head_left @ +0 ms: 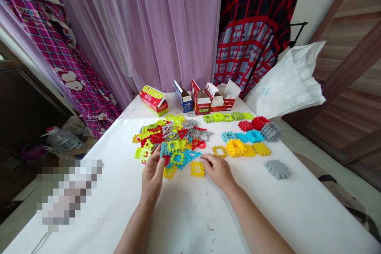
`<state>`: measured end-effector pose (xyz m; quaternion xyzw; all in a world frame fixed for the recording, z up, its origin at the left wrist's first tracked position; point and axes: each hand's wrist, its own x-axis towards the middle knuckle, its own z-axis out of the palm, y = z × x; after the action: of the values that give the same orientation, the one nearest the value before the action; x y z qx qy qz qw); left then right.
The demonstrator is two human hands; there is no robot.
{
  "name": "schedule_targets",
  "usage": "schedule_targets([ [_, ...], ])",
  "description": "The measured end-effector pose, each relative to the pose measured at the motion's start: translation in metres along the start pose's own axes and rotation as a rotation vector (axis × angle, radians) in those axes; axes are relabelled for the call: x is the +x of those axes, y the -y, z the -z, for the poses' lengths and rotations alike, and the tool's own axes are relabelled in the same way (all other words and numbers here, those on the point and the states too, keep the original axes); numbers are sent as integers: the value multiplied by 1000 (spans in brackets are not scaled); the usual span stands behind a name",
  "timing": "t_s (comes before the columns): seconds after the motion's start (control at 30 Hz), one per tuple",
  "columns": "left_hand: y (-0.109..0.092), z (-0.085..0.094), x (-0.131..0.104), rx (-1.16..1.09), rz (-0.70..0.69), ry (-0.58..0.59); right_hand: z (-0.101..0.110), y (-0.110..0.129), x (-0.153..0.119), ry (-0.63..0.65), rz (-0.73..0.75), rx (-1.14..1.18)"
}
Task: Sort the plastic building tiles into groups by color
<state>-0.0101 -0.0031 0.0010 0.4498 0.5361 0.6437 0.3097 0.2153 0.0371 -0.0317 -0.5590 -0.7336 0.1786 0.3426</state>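
A person's left hand (154, 172) grips a blue piece (162, 150) at a multicoloured heap (176, 133), while the right hand (218, 170), its hold unclear from here, curls beside a yellow tile (197, 169).

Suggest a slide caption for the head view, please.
Left hand holds a blue piece, right hand near a yellow square.

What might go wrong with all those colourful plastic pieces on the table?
The stacked grey toothed plastic pieces sit close to the right edge of the white table, so a bump might tip some off. The left hand holds a blue plastic piece beside the jumbled multicoloured plastic heap; brushing that heap could perhaps make loose bits slide.
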Motion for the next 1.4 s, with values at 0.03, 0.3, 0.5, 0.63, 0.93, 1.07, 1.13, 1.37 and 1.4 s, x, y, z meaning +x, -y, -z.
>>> schedule_targets([
  [0.03,-4,-2,-1,-124,108,9,0,0,0,2,-1,0],
  [0.3,-19,-12,-7,-385,583,123,1,1,0,13,-8,5],
  [0.5,-21,-16,-15,-353,653,292,3,7,0,-3,-11,13],
  [0.63,-17,-20,-20,-258,643,362,4,9,1,-12,-13,17],
  [0.93,2,-32,-20,-60,549,290,6,12,0,-43,-24,207],
  [1.07,-8,-33,-22,-37,489,341,13,18,-4,36,-67,592],
  [1.13,-12,-33,-23,-26,472,360,16,22,-8,131,-73,721],
  [1.37,-10,-33,-22,-12,458,385,17,34,-12,230,-90,736],
  [1.4,-10,-33,-23,-18,458,383,17,35,-11,220,-101,752],
])
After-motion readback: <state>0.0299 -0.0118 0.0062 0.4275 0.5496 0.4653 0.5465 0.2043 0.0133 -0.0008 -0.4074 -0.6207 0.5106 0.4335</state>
